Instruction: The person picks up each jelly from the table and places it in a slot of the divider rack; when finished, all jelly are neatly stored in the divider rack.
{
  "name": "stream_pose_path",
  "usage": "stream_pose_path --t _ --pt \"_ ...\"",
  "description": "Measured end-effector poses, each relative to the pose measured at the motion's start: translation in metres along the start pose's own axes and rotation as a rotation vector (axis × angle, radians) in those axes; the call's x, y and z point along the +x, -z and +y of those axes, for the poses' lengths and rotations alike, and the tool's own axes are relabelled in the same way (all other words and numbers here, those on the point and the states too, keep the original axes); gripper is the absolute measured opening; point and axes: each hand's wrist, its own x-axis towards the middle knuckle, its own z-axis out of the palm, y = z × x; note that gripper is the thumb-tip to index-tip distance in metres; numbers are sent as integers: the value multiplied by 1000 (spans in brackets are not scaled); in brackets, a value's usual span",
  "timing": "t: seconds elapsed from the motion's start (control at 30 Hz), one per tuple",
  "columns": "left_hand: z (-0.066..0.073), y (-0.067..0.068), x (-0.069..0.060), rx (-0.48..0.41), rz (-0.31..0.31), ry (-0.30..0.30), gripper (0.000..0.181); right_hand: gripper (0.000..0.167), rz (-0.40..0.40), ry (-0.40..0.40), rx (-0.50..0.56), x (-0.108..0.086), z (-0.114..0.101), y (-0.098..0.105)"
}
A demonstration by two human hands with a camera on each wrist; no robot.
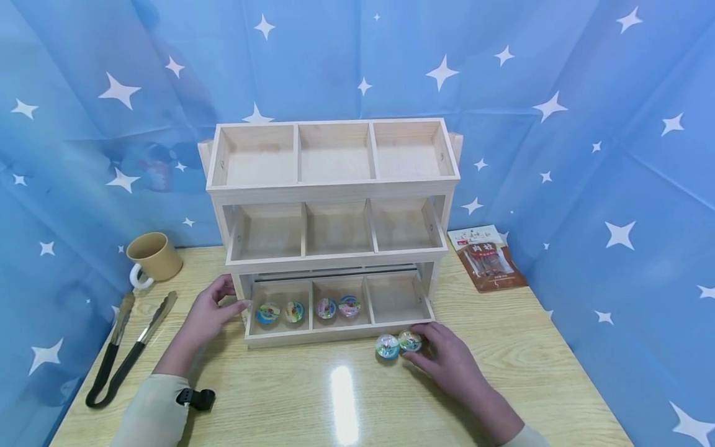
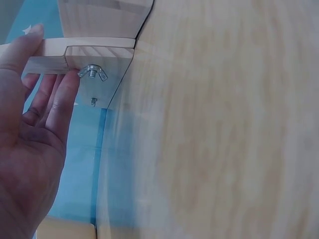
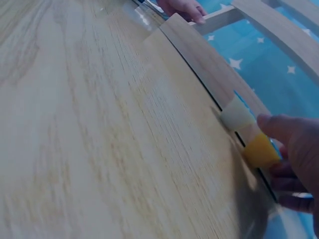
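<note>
A three-tier wooden rack [image 1: 335,192] stands against the backdrop. My left hand [image 1: 216,308] grips the left side of its lowest tray, the thumb on one face of the wooden edge [image 2: 52,47] and the fingers on the other, near a wing nut [image 2: 92,72]. My right hand [image 1: 447,357] pinches a small orange jelly cup [image 3: 261,151] in front of that tray, low by the tabletop. Beside it, seemingly touching, is a whitish jelly cup [image 1: 388,347]. Two jelly cups [image 1: 294,311] sit in the tray's left compartment and two more jelly cups [image 1: 326,308] in the middle one.
A tan mug [image 1: 159,257] with a white handle stands at the left, behind black-handled tongs [image 1: 114,366]. On the right lies a brown snack packet [image 1: 488,264]. Starred blue cloth [image 1: 586,174] walls in the wooden table [image 1: 290,403].
</note>
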Motion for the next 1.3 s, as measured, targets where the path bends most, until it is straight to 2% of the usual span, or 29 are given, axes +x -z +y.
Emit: stream_pose_path --t 0.17,0.37,0.6,0.83,1.1,1.3 --pt "-1 -1 1 -16 -2 -11 51 44 -1 24 30 2 2 1" --pt "-1 -1 1 -22 -7 -20 54 48 -31 45 39 3 2 3" --pt "-2 0 3 -17 -9 -13 54 57 -105 2 23 3 0 5" --pt "0 0 1 -14 2 -13 52 46 -158 -37 112 6 -1 7" --pt "-1 0 1 0 1 -20 51 47 -113 7 156 3 -1 9" --pt "-1 -1 -1 -14 -6 -15 52 49 -77 87 182 10 -2 19"
